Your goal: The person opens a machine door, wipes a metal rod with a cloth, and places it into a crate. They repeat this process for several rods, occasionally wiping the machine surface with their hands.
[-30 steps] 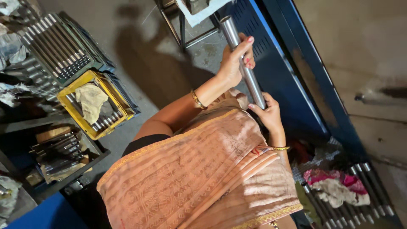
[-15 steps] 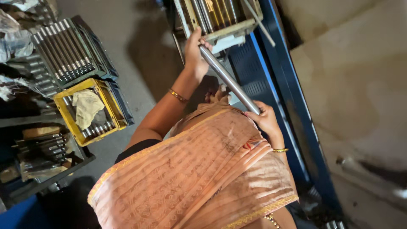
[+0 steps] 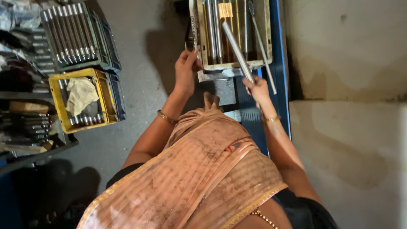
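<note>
My right hand (image 3: 257, 87) grips the near end of a long shiny steel rod (image 3: 237, 51), which slants up over a pale rectangular tray (image 3: 231, 66). Several similar rods lie lengthwise in that tray, and a thin rod rests on its right rim. My left hand (image 3: 186, 68) holds the tray's near left corner with the fingers curled on the rim. A peach striped cloth drapes over my body below both arms, with a bangle on each wrist.
A yellow crate (image 3: 85, 99) with a rag and short rods stands at the left. A dark crate (image 3: 76, 36) full of steel rods sits behind it. Dark shelves with metal parts line the far left. A blue frame (image 3: 280, 63) runs beside the tray; a concrete ledge lies right.
My left hand let go of the rod and moved to the tray's corner. My right hand alone now carries the rod, swung up over the tray. The view shifted toward the tray.
</note>
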### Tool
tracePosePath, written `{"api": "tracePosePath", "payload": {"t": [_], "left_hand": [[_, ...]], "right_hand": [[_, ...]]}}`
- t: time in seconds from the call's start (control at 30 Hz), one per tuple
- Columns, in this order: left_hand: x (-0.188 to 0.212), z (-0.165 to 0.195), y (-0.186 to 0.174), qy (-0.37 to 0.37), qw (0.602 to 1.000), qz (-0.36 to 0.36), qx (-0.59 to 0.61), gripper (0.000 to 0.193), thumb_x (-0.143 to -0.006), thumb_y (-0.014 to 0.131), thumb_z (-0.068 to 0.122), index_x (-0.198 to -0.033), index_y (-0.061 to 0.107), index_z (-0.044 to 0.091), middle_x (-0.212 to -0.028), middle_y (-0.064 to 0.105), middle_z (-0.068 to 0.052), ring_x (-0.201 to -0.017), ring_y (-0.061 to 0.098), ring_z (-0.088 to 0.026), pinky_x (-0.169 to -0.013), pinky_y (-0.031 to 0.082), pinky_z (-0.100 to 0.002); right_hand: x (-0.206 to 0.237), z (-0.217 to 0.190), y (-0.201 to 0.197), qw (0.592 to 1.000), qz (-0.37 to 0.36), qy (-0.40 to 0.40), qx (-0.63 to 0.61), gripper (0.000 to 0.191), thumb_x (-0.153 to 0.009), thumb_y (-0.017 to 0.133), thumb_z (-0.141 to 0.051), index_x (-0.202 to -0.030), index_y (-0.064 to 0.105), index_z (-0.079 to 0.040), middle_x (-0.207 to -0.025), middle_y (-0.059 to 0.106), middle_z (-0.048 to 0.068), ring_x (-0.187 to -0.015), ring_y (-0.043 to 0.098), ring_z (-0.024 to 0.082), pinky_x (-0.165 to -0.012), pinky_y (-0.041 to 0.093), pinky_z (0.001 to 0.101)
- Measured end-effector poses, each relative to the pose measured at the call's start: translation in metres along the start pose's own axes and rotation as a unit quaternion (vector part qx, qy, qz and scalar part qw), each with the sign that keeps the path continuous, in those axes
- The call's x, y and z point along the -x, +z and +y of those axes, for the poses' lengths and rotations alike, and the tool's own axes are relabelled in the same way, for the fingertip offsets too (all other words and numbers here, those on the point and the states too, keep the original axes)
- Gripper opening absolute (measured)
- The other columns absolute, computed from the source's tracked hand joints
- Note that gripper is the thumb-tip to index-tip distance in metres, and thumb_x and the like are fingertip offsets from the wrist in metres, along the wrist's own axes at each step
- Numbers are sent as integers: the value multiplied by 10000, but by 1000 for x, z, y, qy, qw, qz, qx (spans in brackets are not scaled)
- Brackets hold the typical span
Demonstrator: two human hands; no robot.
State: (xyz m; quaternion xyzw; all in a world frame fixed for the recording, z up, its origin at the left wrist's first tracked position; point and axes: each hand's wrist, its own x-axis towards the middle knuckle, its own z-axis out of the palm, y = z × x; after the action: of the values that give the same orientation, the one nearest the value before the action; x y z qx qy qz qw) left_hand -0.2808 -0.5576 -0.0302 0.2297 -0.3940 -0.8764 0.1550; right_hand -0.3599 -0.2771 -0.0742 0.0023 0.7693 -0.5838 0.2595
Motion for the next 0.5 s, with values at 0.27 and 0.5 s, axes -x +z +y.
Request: {"api": "tracePosePath", "payload": {"t": [0.27,0.5], "left_hand": [[14,15,-42,31,994,53,-92,248,-1030,646,210,-826,542,116,-715,588,-10,-647,567,-110,-650,469,-262],[8,-1,-42,10,993,62,-99,272,-1017,649,184,-785,522,125,-672,573,2,-616,545,-100,-645,510,-276]], "right_hand": [[-129,-50,53,999,33,-1,26,280,-947,762,-239,-869,670,14,-608,598,10,-482,523,97,-437,387,277],[-159,-48,70,955,102,-63,272,443,-924,807,-390,-1002,693,31,-825,681,215,-783,656,365,-662,516,444]]}}
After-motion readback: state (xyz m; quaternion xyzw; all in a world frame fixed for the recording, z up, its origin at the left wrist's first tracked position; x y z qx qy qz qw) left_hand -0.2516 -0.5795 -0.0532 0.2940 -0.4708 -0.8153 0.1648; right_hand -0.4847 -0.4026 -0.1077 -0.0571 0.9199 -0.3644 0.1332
